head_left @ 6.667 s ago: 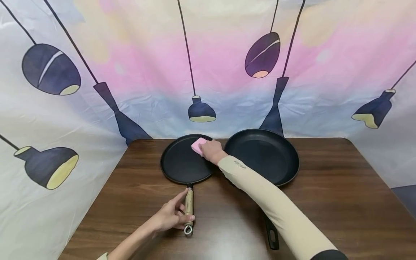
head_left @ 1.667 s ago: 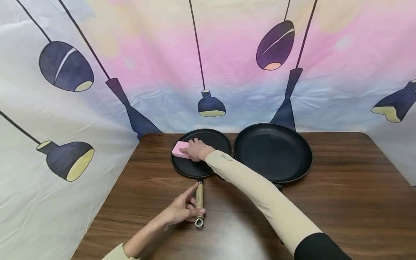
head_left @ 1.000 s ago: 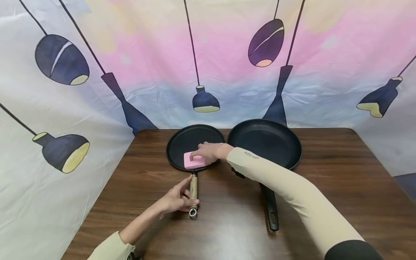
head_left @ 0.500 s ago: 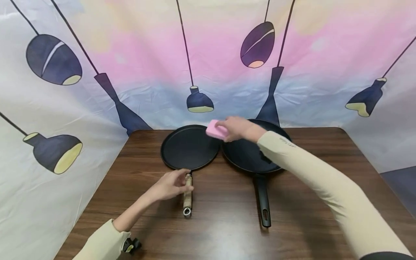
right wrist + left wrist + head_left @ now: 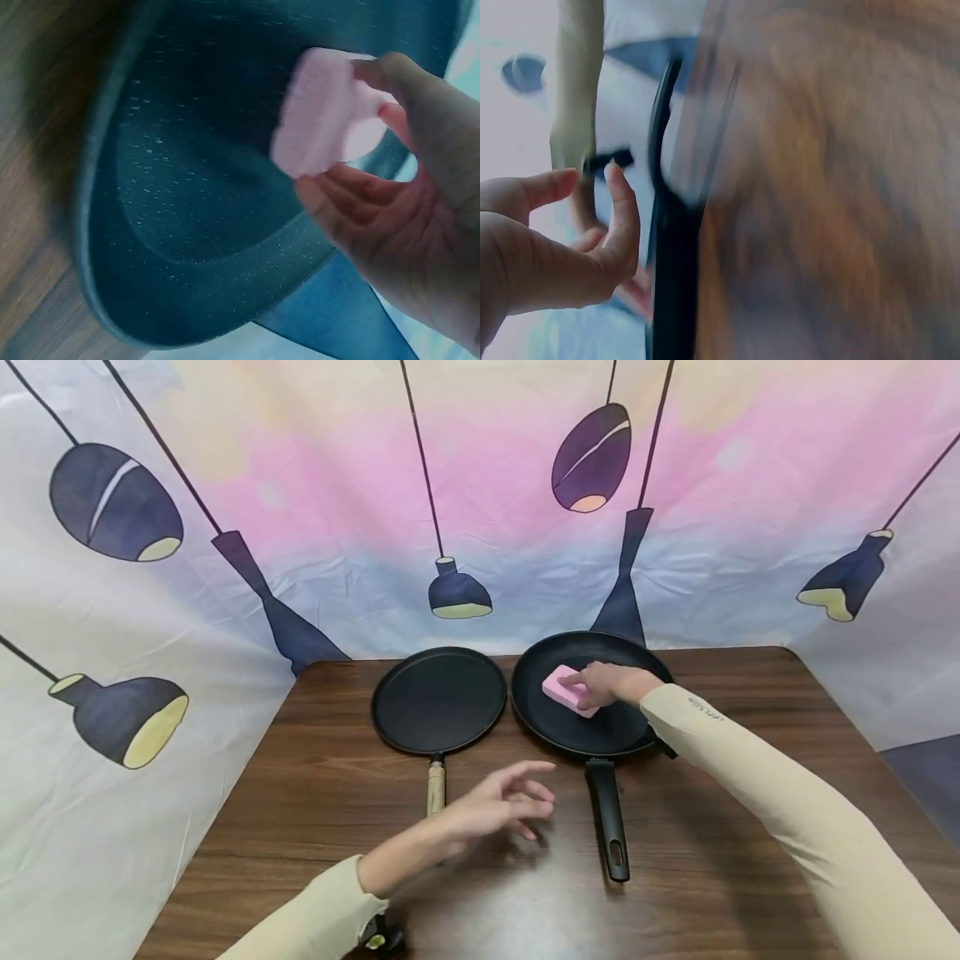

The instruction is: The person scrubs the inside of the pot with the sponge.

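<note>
My right hand [image 5: 606, 683] grips a pink sponge [image 5: 567, 691] inside the larger black frying pan [image 5: 540, 720] at the right. In the right wrist view the same sponge [image 5: 319, 112] is pinched between thumb and fingers over the pan's speckled inner surface [image 5: 202, 202]. My left hand [image 5: 498, 802] is in the air between the two pan handles, its fingers loosely bent and holding nothing. The black handle [image 5: 607, 818] of the frying pan lies just right of its fingertips. A flat black griddle pan [image 5: 438, 700] lies at the left, its wooden handle [image 5: 436, 785] partly hidden by my left forearm.
Both pans lie on a brown wooden table [image 5: 300, 777], near its back edge. Behind it hangs a cloth backdrop [image 5: 315, 485] printed with lamps. A small black device [image 5: 381, 935] is strapped at my left wrist.
My right hand has carried the sponge from the griddle pan across into the frying pan. My left hand has let go of the wooden handle and moved right.
</note>
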Demonstrator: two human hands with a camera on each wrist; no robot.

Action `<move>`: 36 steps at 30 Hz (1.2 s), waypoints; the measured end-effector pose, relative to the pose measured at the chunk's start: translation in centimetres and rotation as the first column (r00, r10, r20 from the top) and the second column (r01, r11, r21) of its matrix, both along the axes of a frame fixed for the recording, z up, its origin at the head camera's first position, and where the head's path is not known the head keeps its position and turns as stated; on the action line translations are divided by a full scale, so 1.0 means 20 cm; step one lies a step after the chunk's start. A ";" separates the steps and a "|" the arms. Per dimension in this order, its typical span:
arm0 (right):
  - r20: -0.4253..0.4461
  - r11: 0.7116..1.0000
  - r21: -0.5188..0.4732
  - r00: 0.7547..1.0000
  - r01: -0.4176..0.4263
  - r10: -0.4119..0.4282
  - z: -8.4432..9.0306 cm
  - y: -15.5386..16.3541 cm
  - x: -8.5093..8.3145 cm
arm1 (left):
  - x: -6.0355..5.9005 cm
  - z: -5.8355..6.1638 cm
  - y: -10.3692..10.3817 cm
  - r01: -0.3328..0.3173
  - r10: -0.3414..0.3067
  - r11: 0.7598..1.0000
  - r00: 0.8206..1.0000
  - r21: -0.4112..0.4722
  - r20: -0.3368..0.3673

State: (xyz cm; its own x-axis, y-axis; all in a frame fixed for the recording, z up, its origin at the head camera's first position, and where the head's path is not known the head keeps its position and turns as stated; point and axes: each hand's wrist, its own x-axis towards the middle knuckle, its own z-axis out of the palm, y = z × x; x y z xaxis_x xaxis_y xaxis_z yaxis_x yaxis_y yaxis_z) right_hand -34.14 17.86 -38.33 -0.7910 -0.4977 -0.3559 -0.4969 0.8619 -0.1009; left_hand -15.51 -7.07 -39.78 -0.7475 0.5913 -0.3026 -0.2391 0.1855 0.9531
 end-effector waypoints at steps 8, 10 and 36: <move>-0.092 0.998 -0.053 0.996 -0.024 0.019 -0.06 -0.03 -0.04 | -0.01 -0.06 0.24 0.001 -0.003 1.000 0.999 0.028 0.051; -0.125 0.999 -0.030 0.992 -0.039 0.035 -0.06 -0.05 -0.05 | 0.00 -0.08 0.28 -0.007 0.005 1.000 0.999 0.029 0.053; -0.482 0.954 0.293 0.872 0.068 0.086 0.03 0.39 -0.05 | 0.05 -0.16 0.44 -0.020 0.002 0.996 0.980 0.089 0.198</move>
State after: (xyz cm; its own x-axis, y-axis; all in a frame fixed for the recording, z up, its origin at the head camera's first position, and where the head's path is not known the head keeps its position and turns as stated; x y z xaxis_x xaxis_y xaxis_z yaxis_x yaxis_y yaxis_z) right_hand -35.21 25.59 -37.81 -0.8960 -0.4401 -0.0584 -0.4237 0.8084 0.4085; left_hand -14.61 1.63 -43.01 -0.6848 0.6151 -0.3909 -0.4262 0.0971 0.8994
